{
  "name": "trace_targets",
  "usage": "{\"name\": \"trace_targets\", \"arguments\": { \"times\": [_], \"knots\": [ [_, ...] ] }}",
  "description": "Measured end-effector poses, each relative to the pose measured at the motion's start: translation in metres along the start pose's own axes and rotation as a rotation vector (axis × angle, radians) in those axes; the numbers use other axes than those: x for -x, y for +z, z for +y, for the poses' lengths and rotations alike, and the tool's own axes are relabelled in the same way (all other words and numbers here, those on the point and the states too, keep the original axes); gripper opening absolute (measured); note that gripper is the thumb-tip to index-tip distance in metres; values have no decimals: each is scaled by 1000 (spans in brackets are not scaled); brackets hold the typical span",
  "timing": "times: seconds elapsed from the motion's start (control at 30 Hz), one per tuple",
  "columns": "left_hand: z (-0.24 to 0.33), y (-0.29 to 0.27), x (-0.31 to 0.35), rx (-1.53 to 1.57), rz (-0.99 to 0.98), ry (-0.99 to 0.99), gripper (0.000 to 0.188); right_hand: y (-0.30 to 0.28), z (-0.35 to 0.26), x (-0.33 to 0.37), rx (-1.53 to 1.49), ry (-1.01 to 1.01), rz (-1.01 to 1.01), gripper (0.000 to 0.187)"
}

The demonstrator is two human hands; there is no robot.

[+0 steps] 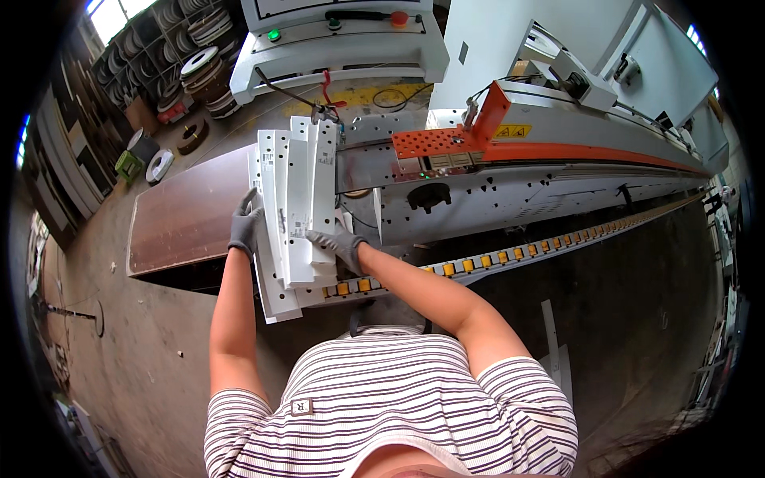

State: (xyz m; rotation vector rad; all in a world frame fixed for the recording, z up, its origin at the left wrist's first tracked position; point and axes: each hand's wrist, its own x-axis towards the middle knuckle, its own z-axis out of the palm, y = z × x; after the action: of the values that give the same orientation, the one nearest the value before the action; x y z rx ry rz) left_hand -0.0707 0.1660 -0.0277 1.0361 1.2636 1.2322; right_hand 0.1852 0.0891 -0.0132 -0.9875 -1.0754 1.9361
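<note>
Several long white drilled panels (275,183) lie in an uneven stack in front of me, their ends staggered. My left hand (245,226), in a grey glove, is closed on the stack's left edge, with the thumb toward the top face. On the opposite side my right hand (339,244), also gloved in grey, grips the edge of the uppermost panel (321,171), fingertips over its face. The undersides of both grips are hidden. Beneath the near part of the stack runs a rail with yellow rollers (449,269).
Beyond the rail is a long white machine (478,199) with an orange guard (442,143). A control console (343,48) with buttons stands ahead. To the left are a brown box-like table (187,211) and rolls of edging (203,72) on the floor and racks.
</note>
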Motion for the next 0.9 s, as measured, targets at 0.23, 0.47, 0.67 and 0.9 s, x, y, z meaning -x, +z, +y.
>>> {"name": "trace_targets", "arguments": {
  "times": [0.23,0.47,0.67,0.9],
  "knots": [
    [-1,-48,-63,-68,27,-15,50,8,16,-98,328,-26,126,66],
    [-9,-74,-102,-714,148,292,47,-3,-15,-101,881,223,383,74],
    [14,-35,-21,-858,336,554,43,-70,20,-66,309,28,279,62],
    [18,99,88,-87,-75,293,36,-86,28,-25,-215,37,234,52]
  ]
}}
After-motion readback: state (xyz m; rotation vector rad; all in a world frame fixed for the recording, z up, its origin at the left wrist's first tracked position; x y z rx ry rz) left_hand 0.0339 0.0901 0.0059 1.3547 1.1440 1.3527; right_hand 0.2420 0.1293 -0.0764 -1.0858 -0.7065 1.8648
